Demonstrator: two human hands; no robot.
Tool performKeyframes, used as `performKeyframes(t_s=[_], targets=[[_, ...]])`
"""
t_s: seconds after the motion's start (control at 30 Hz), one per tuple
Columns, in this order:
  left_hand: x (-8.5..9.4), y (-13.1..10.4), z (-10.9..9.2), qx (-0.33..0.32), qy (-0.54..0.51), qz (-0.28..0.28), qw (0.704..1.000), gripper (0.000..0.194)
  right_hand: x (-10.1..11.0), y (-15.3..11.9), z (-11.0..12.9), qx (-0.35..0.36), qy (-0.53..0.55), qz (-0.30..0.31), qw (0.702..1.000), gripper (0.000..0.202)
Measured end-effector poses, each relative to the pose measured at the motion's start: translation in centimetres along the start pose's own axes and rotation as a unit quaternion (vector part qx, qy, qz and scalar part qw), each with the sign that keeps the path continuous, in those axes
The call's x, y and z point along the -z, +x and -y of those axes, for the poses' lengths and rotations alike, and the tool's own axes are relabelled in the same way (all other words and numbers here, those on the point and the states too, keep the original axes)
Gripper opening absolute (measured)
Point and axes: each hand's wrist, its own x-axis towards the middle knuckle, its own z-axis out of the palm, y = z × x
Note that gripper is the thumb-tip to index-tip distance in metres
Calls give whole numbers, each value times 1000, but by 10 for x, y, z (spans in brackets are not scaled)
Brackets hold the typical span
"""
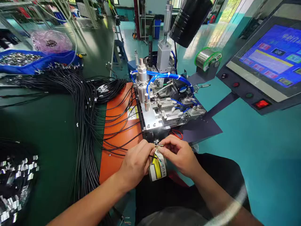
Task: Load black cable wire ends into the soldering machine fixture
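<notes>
Bundle of long, thin cables [86,150]: left of centre, on the broad, flat table [47,125].
Boxy metal machine [150,120]: centre, beyond left hand [137,160] and right hand [180,153].
Round wire spool [206,59]: upper right, between machine and rectangular screen panel [270,66].

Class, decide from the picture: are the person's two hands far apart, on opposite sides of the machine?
No, the left hand and right hand are close together at the near edge of the machine.

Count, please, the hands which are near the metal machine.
2: the left hand, with a black cable at its fingers, and the right hand, fingertips close beside the left's, both before the metal machine. None seems hidden.
</notes>
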Motion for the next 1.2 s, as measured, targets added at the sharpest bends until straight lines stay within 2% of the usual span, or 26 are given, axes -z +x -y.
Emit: performKeyframes(t_s=[0.13, 0.33, 0.53, 0.8, 1.2], targets=[[-1, -1, 2, -1, 1, -10, 1000, 22, -2, 0, -1, 9, 2, -1, 1000, 12], [-3, -2, 4, 4, -13, -18, 1000, 16, -5, 1, -7, 6, 68, 4, 998, 12], [-5, -3, 5, 10, -14, -19, 1000, 14, -6, 1, -7, 16, 67, -1, 998, 10], [-5, -4, 6, 2, -4, -15, 1000, 14, 2, 5, -1, 25, 20, 29, 999, 10], [-4, -1, 5, -26, 54, -5, 998, 22, 15, 8, 17, 49, -130, 94, 986, 5]])
